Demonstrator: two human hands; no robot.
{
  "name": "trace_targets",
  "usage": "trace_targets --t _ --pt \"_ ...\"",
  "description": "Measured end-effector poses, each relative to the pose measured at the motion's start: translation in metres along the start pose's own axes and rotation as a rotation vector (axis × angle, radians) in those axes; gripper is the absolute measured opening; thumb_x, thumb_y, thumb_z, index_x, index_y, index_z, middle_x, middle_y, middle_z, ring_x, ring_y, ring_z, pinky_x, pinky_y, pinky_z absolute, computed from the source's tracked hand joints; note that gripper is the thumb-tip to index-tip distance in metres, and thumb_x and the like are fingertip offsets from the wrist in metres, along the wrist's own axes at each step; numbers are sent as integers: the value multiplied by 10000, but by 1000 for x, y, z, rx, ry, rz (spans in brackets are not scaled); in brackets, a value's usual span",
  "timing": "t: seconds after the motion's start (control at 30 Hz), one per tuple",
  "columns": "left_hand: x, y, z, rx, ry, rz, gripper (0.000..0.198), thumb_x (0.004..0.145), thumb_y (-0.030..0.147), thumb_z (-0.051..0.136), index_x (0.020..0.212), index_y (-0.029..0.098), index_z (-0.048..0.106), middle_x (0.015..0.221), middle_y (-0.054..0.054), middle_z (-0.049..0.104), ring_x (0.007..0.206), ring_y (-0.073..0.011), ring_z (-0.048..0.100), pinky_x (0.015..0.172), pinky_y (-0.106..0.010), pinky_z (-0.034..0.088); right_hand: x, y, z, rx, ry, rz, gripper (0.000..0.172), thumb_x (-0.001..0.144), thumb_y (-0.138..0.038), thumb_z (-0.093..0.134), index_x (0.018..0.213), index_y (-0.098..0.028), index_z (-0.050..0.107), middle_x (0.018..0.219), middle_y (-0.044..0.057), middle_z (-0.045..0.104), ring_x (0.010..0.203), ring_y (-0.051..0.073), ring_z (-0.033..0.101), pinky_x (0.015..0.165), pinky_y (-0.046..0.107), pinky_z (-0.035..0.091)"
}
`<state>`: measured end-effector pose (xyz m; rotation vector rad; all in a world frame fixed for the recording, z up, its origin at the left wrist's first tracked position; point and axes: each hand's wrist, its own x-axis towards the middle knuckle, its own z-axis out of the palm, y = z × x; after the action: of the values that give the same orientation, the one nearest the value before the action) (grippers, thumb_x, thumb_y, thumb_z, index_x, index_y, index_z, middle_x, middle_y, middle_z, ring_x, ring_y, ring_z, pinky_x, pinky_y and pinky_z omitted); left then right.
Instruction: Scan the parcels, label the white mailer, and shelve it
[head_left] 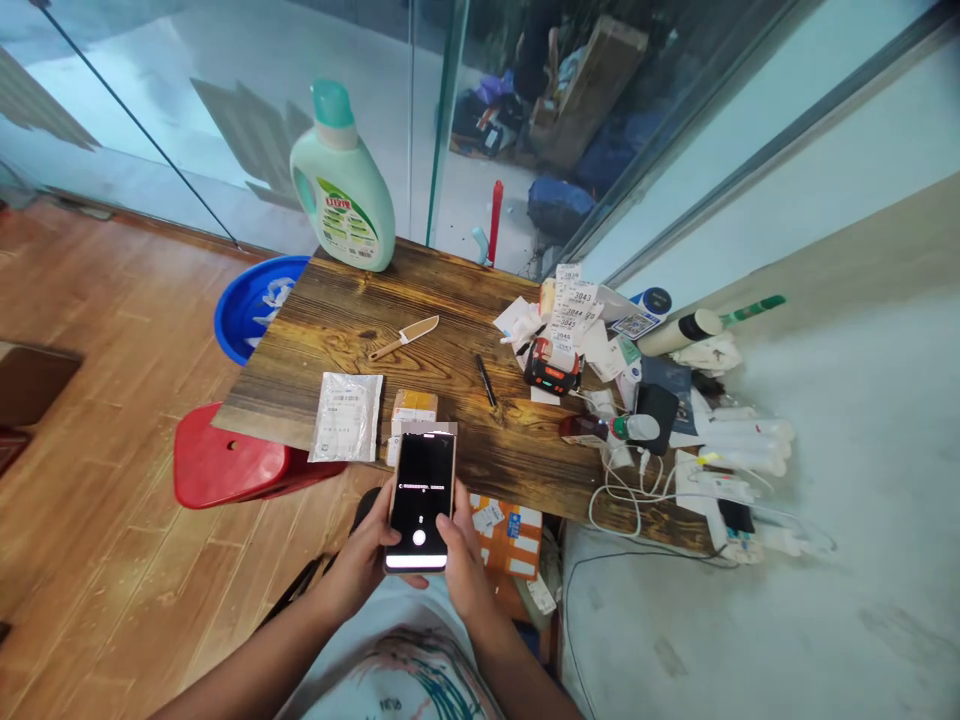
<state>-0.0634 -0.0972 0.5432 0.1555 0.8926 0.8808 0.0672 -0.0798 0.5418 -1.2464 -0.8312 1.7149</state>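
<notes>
Both of my hands hold a smartphone (420, 500) upright over the near edge of a dark wooden table (450, 340). Its screen is dark with a white button low down. My left hand (364, 560) wraps the phone's left side; my right hand (461, 555) grips its right side, thumb near the screen. Just beyond the phone lie a small orange-and-white box (411, 408) and a silvery plastic pouch with a label (346, 416). Farther back rest a cream-bladed knife (405, 337) and a black pen (486, 380).
A green detergent bottle (343, 185) stands at the table's far corner. Receipts, a label printer (551, 370), bottles and cables crowd the right end. A blue basin (251, 305) and red stool (225, 462) sit at left on the wood floor. Glass walls behind.
</notes>
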Motion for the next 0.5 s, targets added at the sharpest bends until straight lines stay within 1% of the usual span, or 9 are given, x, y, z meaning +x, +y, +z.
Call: trace_targets --t 0.1,0.2,0.27,0.37,0.5 --pt "1 7 -6 1 12 21 901 632 216 529 1452 349 182 1194 -58 575 675 -150 586 502 -255 540 8 3 1 16 -132 -9 633 742 -358 609 1330 -235 413 1190 38 629 1069 227 582 948 351 447" --pt "2 12 -8 2 6 50 888 631 204 514 1449 344 200 1235 -67 566 797 -196 615 500 -224 527 12 4 -1 -4 -229 6 769 712 -308 641 1405 -257 313 1278 45 584 1089 234 586 934 357 469" --pt "3 13 -10 0 -7 62 896 622 206 508 1450 344 195 1251 -71 564 849 -220 620 495 -222 528 12 3 -1 -38 -287 -18 819 716 -319 658 1431 -262 263 1333 55 543 1132 243 569 944 365 470" --pt "3 13 -12 -1 -30 75 907 615 210 501 1453 347 183 1275 -75 555 894 -245 623 491 -234 536 12 0 0 -66 -349 -58 834 741 -367 662 1444 -272 222 1352 59 525 1155 237 560 960 364 465" --pt "2 12 -15 -9 -43 88 900 627 214 493 1459 339 175 1295 -83 546 928 -262 621 494 -239 539 12 -1 2 -120 -345 -89 845 756 -425 662 1447 -262 204 1408 73 467 1208 232 519 1010 365 427"
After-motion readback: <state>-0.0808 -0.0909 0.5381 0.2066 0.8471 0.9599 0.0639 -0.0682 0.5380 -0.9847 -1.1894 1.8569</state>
